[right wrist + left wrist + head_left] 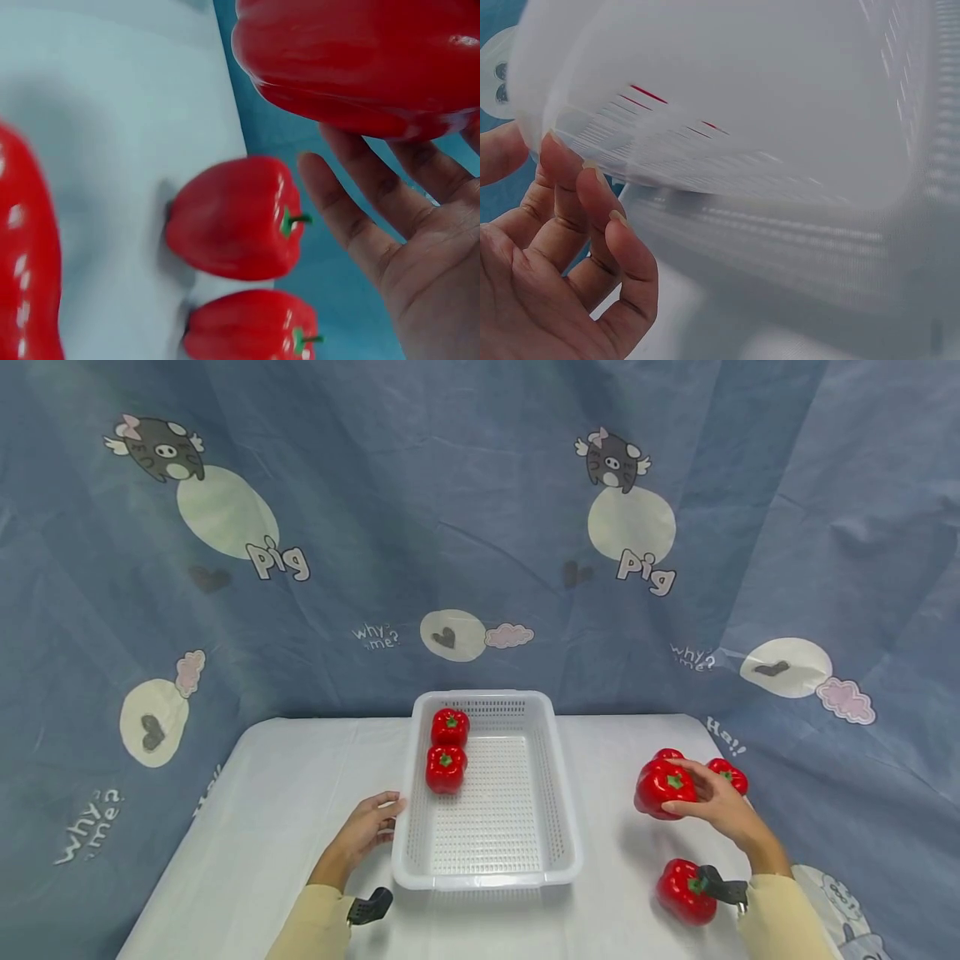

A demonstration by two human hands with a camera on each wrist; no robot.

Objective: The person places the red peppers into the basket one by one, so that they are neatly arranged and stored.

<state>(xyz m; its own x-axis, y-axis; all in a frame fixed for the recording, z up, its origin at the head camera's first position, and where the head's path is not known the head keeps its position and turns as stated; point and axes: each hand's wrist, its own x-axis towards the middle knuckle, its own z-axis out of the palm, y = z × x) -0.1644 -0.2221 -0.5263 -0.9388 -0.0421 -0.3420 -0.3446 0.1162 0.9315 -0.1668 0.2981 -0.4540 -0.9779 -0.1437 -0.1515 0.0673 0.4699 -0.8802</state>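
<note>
**One held up at right, two within**

We start with the blue printed cloth (45,693) at the back and the white table (277,777) before it. The left hand (363,831) touches the outside of the basket's left rim, fingers loosely bent and parted from one another. Next we see that white rectangular perforated basket (483,882), with two glossy red bell peppers (446,768) inside, one behind the other along its left side. Well to its right, we find a larger-looking glossy red bell pepper (663,787) above the table, pinched between the thumb and fingers of the right hand (720,799). Just behind it is a partly hidden red pepper (667,753); nearer us, a red pepper with a green stem (684,893); farthest right, another red pepper (727,773), beyond the hand.
</note>
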